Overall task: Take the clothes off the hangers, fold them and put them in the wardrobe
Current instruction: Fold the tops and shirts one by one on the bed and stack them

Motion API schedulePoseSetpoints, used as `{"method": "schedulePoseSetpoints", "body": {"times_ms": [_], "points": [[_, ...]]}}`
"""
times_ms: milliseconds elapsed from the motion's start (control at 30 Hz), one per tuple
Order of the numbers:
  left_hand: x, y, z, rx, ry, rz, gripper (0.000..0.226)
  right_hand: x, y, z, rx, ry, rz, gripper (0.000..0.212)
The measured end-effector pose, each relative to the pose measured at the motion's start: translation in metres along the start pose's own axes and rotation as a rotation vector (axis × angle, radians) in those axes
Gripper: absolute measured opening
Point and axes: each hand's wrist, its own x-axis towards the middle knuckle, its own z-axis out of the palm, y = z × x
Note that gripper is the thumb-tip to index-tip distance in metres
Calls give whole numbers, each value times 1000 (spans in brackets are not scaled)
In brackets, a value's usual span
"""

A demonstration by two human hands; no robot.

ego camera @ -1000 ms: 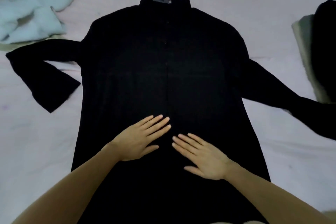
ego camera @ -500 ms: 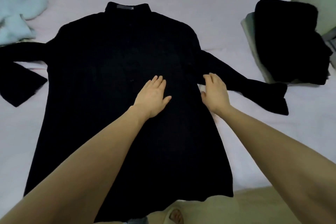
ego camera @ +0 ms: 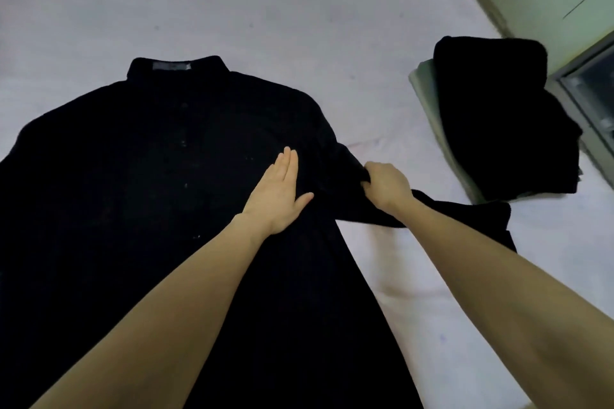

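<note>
Black shirt (ego camera: 159,196) lay flat, face up, on the bed (ego camera: 299,10). My left hand (ego camera: 277,197) pressed its front, fingers straight and together, to anchor it. My right hand (ego camera: 385,184) pinched the sleeve (ego camera: 465,214) at the armpit, presumably to fold it inward; folded clothes (ego camera: 498,123) sat well right.

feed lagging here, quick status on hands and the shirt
Left hand flat on black shirt. Right hand has a grip on its sleeve. Folded dark pile alongside, clear.
</note>
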Motion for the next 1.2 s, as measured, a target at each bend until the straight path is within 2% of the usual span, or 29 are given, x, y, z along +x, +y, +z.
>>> {"method": "schedulePoseSetpoints", "body": {"times_ms": [33, 133, 200, 400, 500, 567, 667, 800, 867, 933, 1000, 1067, 1133, 1200], "points": [[4, -2, 2, 57, -51, -5, 92, 1, 7, -7, 13, 58, 21, 3], [11, -4, 11, 177, -212, -63, 117, 8, 30, -30, 60, 275, 271, 18], [13, -5, 17, 246, -267, -85, 125, 13, 43, -40, 33, 316, 365, 27], [26, 9, 19, 314, -333, -113, 139, 38, 48, -49, 42, 382, 330, 35], [34, 23, 23, 379, -290, -67, 141, 56, 48, -52, 111, 443, 360, 31], [41, 35, 31, 381, -259, -53, 143, 66, 52, -51, 132, 398, 366, 27], [48, 51, 42, 374, -267, -35, 138, 69, 56, -39, 60, 161, 266, 33], [57, 59, 35, 337, -244, -63, 130, 66, 36, -31, 220, 161, -136, 26], [61, 59, 29, 333, -229, -139, 134, 69, 23, -28, 264, 109, -167, 38], [65, 57, 25, 341, -244, -223, 140, 79, 18, -26, 156, 42, -124, 45], [68, 56, 24, 347, -275, -258, 145, 89, 20, -30, 90, -37, -128, 28], [71, 57, 26, 338, -287, -257, 148, 101, 24, -38, 163, 6, -138, 9], [75, 58, 29, 324, -296, -246, 151, 107, 28, -43, 216, 179, -118, 5], [77, 57, 30, 324, -313, -253, 151, 106, 32, -43, 271, 229, -109, 5]]}}
